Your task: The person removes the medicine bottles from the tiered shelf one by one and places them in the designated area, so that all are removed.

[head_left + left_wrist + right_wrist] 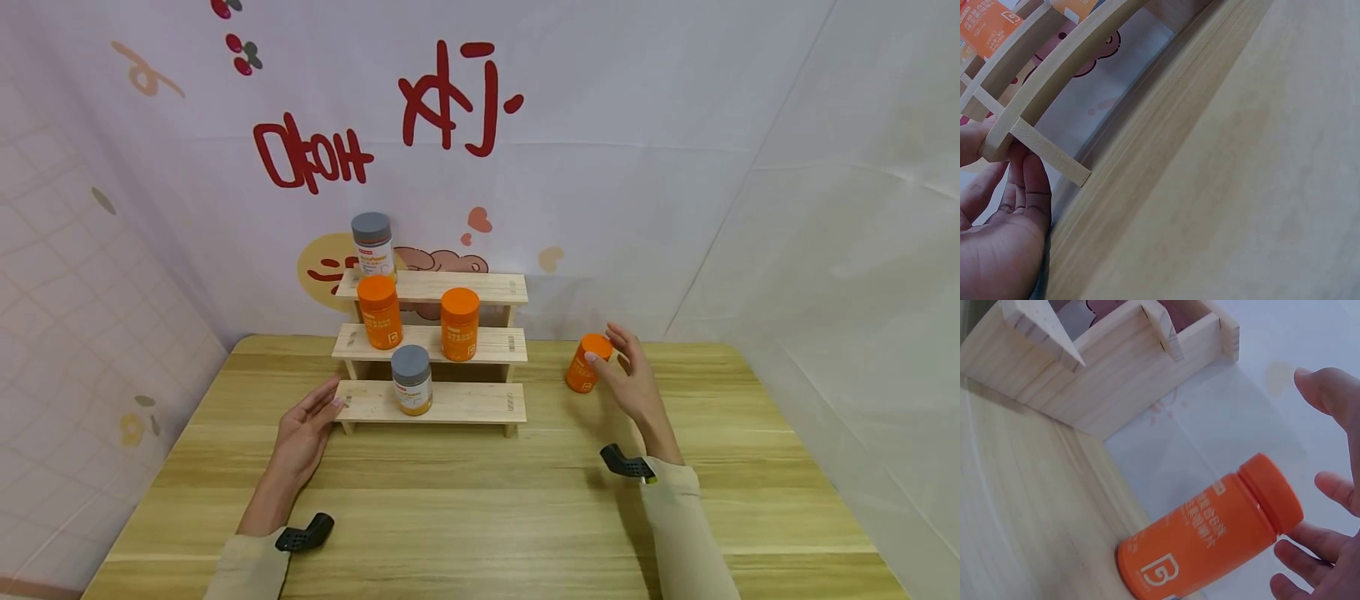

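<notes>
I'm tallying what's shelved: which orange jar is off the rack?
The orange jar on the table, right of the rack and beside the right hand. The other two orange jars stand on the middle shelf.

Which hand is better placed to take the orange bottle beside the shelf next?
Probably the right hand: it is open right at the orange bottle, whereas the left hand grips the wooden shelf at its opposite end.
</notes>
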Demonstrator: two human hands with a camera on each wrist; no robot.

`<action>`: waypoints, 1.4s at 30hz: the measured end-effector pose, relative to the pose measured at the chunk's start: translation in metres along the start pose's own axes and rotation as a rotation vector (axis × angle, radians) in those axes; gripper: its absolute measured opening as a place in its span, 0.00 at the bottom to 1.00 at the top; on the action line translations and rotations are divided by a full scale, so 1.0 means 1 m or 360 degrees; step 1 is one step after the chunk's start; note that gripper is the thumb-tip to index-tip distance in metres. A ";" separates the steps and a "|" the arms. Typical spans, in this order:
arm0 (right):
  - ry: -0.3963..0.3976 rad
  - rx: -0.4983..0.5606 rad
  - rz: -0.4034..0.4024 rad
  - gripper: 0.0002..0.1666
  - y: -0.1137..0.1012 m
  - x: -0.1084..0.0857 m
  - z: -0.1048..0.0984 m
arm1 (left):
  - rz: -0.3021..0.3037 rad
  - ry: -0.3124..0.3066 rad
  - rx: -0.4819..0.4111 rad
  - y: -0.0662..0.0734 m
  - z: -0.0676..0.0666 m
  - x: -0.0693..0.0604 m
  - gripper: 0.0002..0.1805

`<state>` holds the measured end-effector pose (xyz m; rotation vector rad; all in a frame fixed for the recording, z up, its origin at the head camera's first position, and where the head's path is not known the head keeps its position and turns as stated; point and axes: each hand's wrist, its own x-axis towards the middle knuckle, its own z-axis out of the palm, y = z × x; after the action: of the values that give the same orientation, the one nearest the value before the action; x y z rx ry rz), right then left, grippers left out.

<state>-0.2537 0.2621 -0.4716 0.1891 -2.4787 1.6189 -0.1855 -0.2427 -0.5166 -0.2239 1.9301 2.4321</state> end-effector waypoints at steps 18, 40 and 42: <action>0.0005 -0.0247 -0.0107 0.48 -0.035 -0.006 0.007 | 0.0018 0.0015 -0.0007 -0.002 -0.002 0.001 0.38; -0.0230 -0.0223 -0.0287 0.51 -0.085 -0.006 0.046 | 0.0042 0.0040 -0.0023 -0.005 -0.002 0.002 0.37; -0.0255 -0.0216 -0.0286 0.51 -0.090 -0.004 0.049 | 0.0043 0.0036 -0.0019 -0.005 -0.002 0.002 0.37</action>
<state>-0.2352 0.1812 -0.4113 0.5251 -2.5903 1.4096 -0.1867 -0.2435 -0.5219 -0.2285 1.9406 2.4692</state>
